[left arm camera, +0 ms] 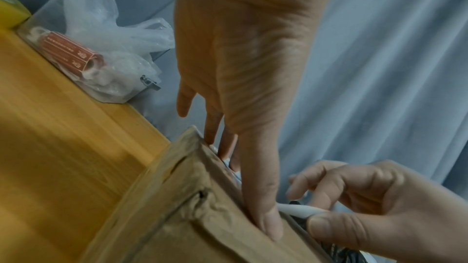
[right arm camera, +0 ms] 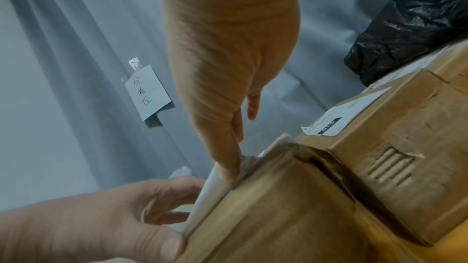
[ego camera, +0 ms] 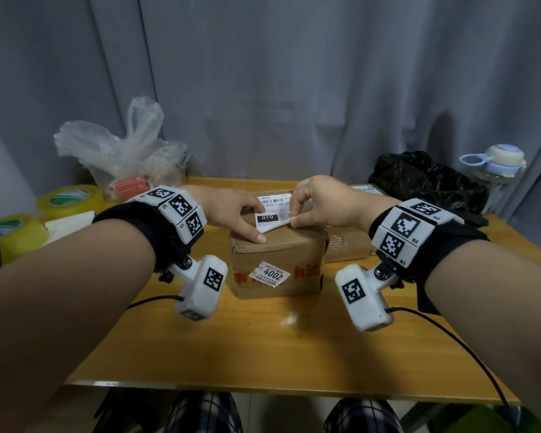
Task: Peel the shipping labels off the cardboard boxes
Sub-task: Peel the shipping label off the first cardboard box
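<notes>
The label [ego camera: 274, 215] is a white sheet stuck on top of the near box [ego camera: 277, 264], which sits in the middle of the table [ego camera: 263, 345]. Its near corner is already up off the cardboard and curls over, while the far part with the bar codes looks stuck down flat. The right hand [ego camera: 319, 203] pinches that loose corner between thumb and first finger, with the other fingers curled above it. The left hand [ego camera: 235, 210] lies on the box top with its fingers fairly straight, and its thumb presses down just beside the lifted edge; it grips nothing. To do this step well, I think the right hand should pull low and slow, back over the label toward the far side, not straight up, so the paper comes off in one piece and does not rip. The left hand should keep pressing the box down so it does not slide or lift, and move along close to the peel line. A small sticker [ego camera: 270, 275] with "4002" is on the front of the same box, and it is still on. A second box [ego camera: 350, 245] sits just behind and to the right, with its own label still on too. Further out are tape rolls [ego camera: 71, 198], a clear bag [ego camera: 119, 148], a black bag [ego camera: 425, 179] and a bottle [ego camera: 494, 170].
</notes>
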`<state>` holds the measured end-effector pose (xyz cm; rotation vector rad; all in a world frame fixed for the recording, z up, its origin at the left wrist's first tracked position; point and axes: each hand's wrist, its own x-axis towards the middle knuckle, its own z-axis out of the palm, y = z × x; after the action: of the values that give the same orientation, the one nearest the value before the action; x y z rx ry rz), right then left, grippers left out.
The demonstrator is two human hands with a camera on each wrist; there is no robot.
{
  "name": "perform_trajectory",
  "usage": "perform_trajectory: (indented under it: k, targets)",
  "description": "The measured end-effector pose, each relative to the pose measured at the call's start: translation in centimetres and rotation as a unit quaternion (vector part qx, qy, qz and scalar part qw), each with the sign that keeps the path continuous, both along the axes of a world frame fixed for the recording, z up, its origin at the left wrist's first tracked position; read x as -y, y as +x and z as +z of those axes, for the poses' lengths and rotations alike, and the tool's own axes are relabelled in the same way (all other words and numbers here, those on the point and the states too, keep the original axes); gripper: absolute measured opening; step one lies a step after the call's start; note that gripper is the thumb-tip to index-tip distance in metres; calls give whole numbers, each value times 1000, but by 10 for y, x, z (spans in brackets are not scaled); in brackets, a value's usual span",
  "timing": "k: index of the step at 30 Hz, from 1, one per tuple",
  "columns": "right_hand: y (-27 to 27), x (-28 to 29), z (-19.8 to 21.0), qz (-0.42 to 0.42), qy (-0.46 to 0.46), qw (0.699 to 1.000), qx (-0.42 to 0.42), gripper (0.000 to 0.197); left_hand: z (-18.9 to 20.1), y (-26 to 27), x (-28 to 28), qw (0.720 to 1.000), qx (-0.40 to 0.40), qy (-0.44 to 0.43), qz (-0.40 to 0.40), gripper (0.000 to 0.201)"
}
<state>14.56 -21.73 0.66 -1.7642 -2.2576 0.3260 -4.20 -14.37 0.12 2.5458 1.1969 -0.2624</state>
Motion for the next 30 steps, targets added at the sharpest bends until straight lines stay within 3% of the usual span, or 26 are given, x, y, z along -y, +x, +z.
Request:
perform_trajectory:
  k: [16, 20, 22, 24, 27, 30]
  targets:
    - [3, -2, -2, -30, -2, 1000, -7, 7, -3, -3, -4, 1000, 8, -10, -1, 81]
    - [-4, 0, 1, -19, 19, 999, 28, 5, -1, -1, -3, 998, 59, -3, 10, 64]
    - [-10, -1, 2, -7, 25, 997, 68, 13, -4, -1, -2, 996, 82, 31, 12, 58]
    - [-17, -4, 2, 11, 29, 993, 110, 22, -9, -2, -1, 996, 63, 69, 6, 64]
    - [-22, -12, 5, 20, 41, 983, 176, 20, -10, -6, 0, 997, 27, 67, 10, 81]
    - [-24, -19, 11, 2, 35, 986, 162, 31, -5, -9, -1, 998, -1, 58, 22, 85]
